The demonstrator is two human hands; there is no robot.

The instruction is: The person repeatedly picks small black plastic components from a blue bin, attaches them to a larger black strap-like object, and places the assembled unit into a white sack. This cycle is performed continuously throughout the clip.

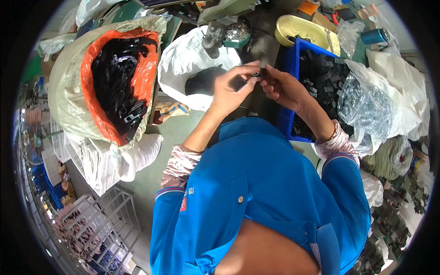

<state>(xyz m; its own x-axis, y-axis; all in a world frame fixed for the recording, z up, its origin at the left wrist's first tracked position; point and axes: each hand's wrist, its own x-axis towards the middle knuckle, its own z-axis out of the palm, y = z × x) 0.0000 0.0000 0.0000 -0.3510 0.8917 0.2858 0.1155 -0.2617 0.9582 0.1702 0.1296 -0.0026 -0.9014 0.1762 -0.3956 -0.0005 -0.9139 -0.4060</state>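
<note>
My left hand (224,91) is closed around a small black block-shaped plastic part (237,83), whose squared end shows between the fingers. Just to the right, my right hand (286,88) is closed, its thumb and forefinger pinching a small dark piece (263,72) where the fingertips of both hands meet. Whether that piece is joined to the black part is hidden by my fingers. Beside my right wrist stands a blue crate (297,75) filled with many similar black parts (323,73).
At left, a large woven sack with an orange liner (87,87) holds black parts. A white bag (176,59) lies open beyond my left hand. Farther back are a green tub of small metal pieces (237,32) and a yellow basin (286,27). Clear bags of springs (366,101) rest at right.
</note>
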